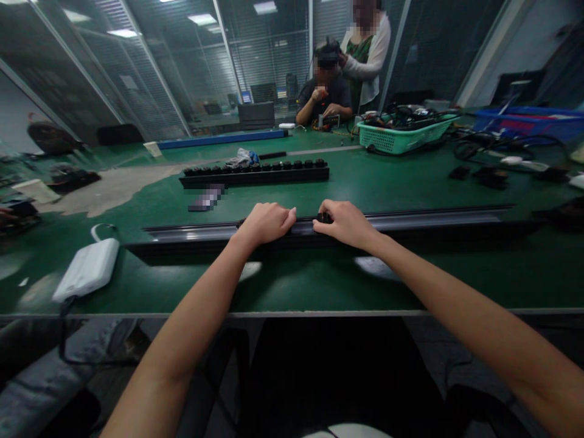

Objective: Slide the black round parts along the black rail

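Observation:
A long black rail (205,233) with a shiny grey channel lies across the green table in front of me. My left hand (267,223) is closed over the rail left of its middle, thumb stretched toward the right; its other fingertips are hidden behind. A dark bit shows at its wrist side, too little to name. My right hand (343,224) pinches a small black block-like part (324,217) at the rail's channel, thumb in front and fingers curled over it. Whether the part sits fully in the channel I cannot tell.
Beyond lies a second black rail (255,174) carrying a row of black parts, with a phone (207,198) before it. A white power adapter (89,267) stands left. Behind are a green basket (406,134) of cables, a blue bin (533,125) and two people (367,61).

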Demonstrator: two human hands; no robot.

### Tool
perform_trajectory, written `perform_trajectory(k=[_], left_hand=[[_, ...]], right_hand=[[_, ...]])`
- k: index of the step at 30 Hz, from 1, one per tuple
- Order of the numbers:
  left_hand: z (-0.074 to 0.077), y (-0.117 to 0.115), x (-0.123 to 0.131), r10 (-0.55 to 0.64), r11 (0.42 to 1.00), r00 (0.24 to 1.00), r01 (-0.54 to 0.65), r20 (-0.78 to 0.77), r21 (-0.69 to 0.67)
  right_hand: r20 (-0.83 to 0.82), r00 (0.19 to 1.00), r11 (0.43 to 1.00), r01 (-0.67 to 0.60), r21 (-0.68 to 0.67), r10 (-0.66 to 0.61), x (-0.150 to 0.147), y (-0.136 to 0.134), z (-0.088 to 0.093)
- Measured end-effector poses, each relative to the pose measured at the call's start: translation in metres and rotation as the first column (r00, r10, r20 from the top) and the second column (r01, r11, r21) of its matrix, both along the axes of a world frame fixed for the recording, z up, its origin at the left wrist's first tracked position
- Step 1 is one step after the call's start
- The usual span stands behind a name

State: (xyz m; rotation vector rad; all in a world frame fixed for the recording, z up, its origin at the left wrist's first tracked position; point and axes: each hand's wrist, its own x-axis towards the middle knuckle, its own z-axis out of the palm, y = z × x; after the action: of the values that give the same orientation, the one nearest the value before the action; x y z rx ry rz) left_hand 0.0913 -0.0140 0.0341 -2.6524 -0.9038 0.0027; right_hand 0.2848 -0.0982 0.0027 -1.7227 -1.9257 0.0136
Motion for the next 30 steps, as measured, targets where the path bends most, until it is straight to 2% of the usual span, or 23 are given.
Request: perform_trajectory(k=[5, 8, 13, 15, 18, 20, 30], left_hand=[[-0.001, 0.001, 0.000, -0.003, 1.000, 1.000, 0.003, 0.014, 0.002], [-0.001, 0.001, 0.000, -0.007, 1.000, 1.000, 0.007, 0.020, 0.007], [-0.001, 0.000, -0.001, 0.003, 1.000, 1.000, -0.003, 0.019, -0.006], [-0.001, 0.000, 0.000, 0.008, 1.000, 1.000, -0.008, 0.015, -0.006], [-0.002, 0.001, 0.000, 0.007, 1.000, 1.000, -0.007, 0.013, 0.002], [-0.002, 0.001, 0.000, 0.001, 1.000, 1.000, -0.001, 0.009, 0.007], [0.000, 0.000, 0.000, 0.007, 1.000, 1.000, -0.007, 0.002, -0.003]], right_hand=[[0.055, 0.997, 0.998, 0.050, -0.025, -0.049, -0.001, 0.000, 0.001], [0.083, 0.996, 0.996, 0.042, -0.084, -0.035, 0.001, 0.001, 0.005], [0.064, 0.978, 0.959, -0.178, -0.219, 0.196, 0.014, 0.003, 0.010], [0.074, 0.966, 0.953, -0.230, -0.198, 0.248, 0.020, 0.002, 0.008], [0.141, 0.968, 0.977, -0.200, -0.067, 0.208, 0.023, 0.000, 0.000], [0.127, 0.974, 0.983, -0.183, -0.023, 0.185, 0.024, -0.001, -0.004], [-0.054, 0.975, 0.977, -0.215, -0.005, 0.214, 0.024, 0.000, -0.003]])
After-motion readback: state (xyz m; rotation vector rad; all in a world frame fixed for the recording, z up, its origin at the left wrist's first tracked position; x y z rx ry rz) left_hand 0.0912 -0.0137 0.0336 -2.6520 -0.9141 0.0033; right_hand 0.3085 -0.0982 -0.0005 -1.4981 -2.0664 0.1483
